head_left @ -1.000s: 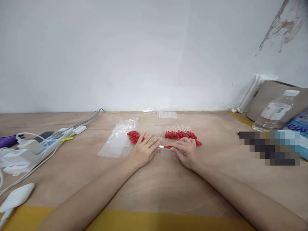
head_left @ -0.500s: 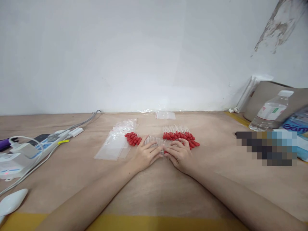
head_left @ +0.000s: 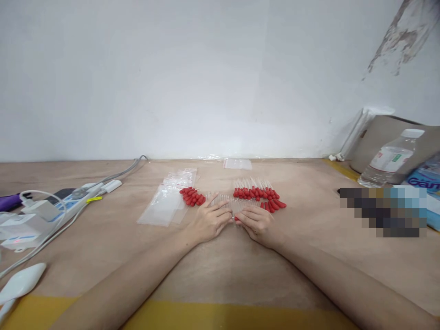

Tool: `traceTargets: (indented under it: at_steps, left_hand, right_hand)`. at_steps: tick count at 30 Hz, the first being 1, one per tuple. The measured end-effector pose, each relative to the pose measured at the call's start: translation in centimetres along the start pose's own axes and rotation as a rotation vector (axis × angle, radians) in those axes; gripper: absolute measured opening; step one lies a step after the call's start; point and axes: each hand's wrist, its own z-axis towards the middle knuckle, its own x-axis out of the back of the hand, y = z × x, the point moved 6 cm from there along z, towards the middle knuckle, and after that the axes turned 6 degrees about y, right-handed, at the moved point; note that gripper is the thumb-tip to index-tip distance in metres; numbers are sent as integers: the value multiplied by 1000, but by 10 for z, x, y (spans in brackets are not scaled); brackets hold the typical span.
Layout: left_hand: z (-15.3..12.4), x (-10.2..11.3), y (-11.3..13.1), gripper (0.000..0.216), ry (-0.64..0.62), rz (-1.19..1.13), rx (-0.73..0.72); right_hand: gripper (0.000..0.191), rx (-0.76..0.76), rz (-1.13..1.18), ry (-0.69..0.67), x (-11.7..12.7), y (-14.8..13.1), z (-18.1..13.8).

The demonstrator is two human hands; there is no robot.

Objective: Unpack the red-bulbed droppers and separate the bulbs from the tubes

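My left hand [head_left: 213,221] and my right hand [head_left: 258,223] meet at the middle of the table. Between their fingertips is a red rubber bulb [head_left: 237,218], pinched by my right hand. My left fingers are closed around the end of a thin glass dropper tube that meets the bulb; most of the tube is hidden. Clear glass tubes [head_left: 237,206] lie side by side just beyond my hands. A pile of red rubber bulbs [head_left: 191,196] lies left of them. Beyond my right hand are rows of glass droppers with red bulbs [head_left: 252,192], their tips pointing toward the wall.
Clear zip bags [head_left: 156,211] lie left of the bulbs, and another bag [head_left: 238,164] is by the wall. At left are a power strip [head_left: 74,206] with cables and a white spoon [head_left: 24,282]. A water bottle [head_left: 392,158] and a blue package [head_left: 426,174] stand at right.
My right fingers have drawn closer together around the red bulb, and more of the glass tubes behind them shows. The whole view has shifted slightly.
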Motion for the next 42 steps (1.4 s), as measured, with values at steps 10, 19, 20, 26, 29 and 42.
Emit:
traceTargets:
  at_steps: [10, 19, 20, 26, 29, 42]
  left_hand:
    - [-1, 4, 1, 18, -2, -82, 59]
    - [-2, 6, 3, 12, 90, -20, 41]
    - [-2, 5, 4, 12, 94, -15, 29]
    - [1, 9, 7, 14, 85, -35, -11]
    - [4, 13, 9, 16, 84, -48, -15]
    - [-26, 17, -50, 22, 100, 94, 429]
  right_hand:
    - [23, 140, -112, 32, 6, -6, -4]
    - [20, -117, -10, 44, 4, 1, 2]
    - [22, -147, 2, 28, 2, 1, 2]
    - [16, 21, -8, -18, 0, -6, 3]
    - [17, 121, -72, 10, 4, -10, 1]
    - [26, -284, -309, 67, 44, 38, -11]
